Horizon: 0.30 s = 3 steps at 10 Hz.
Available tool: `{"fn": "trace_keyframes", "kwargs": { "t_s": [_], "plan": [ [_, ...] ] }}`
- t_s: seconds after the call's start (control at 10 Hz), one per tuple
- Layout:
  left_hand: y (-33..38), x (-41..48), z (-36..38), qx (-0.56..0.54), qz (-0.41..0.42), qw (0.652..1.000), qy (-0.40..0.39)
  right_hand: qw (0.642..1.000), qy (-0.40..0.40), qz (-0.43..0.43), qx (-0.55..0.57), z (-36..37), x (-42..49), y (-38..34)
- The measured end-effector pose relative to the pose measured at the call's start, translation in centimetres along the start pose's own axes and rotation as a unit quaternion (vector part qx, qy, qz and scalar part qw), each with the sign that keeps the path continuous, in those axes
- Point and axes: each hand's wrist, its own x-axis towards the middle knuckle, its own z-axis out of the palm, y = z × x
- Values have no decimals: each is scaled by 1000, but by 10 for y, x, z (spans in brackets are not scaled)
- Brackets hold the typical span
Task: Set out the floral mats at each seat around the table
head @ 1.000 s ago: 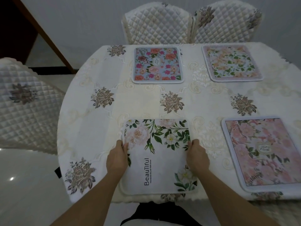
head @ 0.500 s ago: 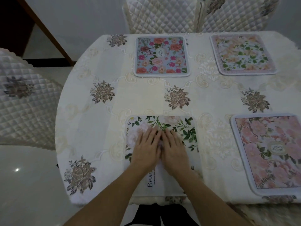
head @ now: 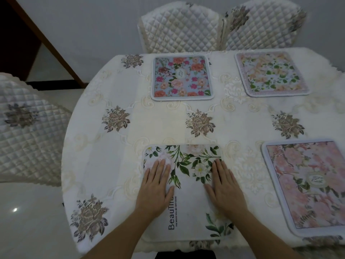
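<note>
My left hand point(head: 155, 191) and right hand point(head: 226, 189), grip spread flat, have slid apart from the centre, smoothing the white floral mat point(head: 188, 200) onto the table point(head: 158, 124).

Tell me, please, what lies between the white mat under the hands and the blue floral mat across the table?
In the head view, only tablecloth separates the white mat from the blue floral mat, with one embroidered brown rose on it.

White floral mat point(head: 188, 195) reads "BeauTiful" — partly hidden (smaller line beneath illegible).
</note>
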Motion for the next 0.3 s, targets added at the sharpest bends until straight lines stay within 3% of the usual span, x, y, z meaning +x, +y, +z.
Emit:
{"fn": "trace_keyframes", "kwargs": {
  "t_s": [0.2,0.3],
  "plan": [
    [9,14,-38,37,-12,999,-28,1000,-5,-5,-10,-43,10,-2],
    [13,29,-74,46,-10,999,2,999,49,11,-2,-75,25,1]
  ]
}}
